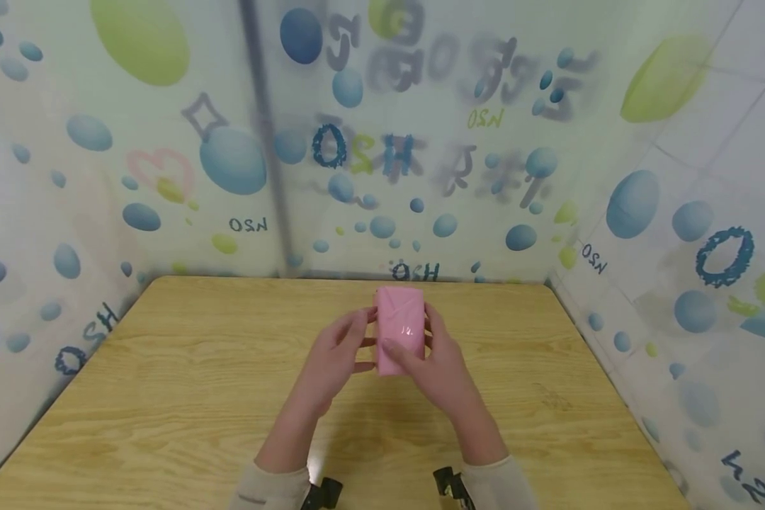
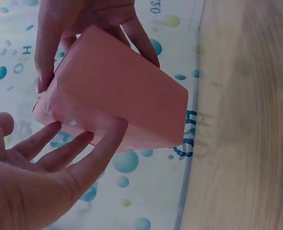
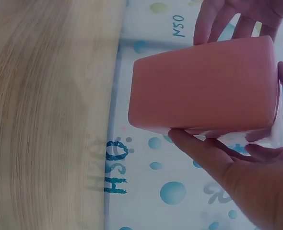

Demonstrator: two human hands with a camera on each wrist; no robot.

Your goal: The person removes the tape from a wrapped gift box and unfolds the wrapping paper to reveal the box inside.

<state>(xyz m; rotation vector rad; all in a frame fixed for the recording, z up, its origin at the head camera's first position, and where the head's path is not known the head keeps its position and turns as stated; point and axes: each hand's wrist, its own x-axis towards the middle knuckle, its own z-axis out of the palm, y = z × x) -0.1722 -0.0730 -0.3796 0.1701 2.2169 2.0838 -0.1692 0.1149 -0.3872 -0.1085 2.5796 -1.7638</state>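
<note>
A pink wrapped box (image 1: 400, 326) is held up above the wooden table, its long side upright in the head view. Diagonal paper folds and a shiny patch show on the face towards me. My right hand (image 1: 438, 365) grips it, thumb on that face and fingers along the right side. Against the left side rest the extended fingertips of my left hand (image 1: 335, 354), its thumb lifted off the box. Seen in the left wrist view, the pink box (image 2: 122, 86) shows a smooth side, with the left fingers touching its edge. In the right wrist view, the pink box (image 3: 204, 86) shows a plain face.
The wooden table (image 1: 197, 368) spreads out below the hands. White curtain-like sheets (image 1: 382, 241) printed with blue and green bubbles and letters surround its back and sides. Small black devices (image 1: 324, 491) are strapped at both wrists, by the pale sleeves.
</note>
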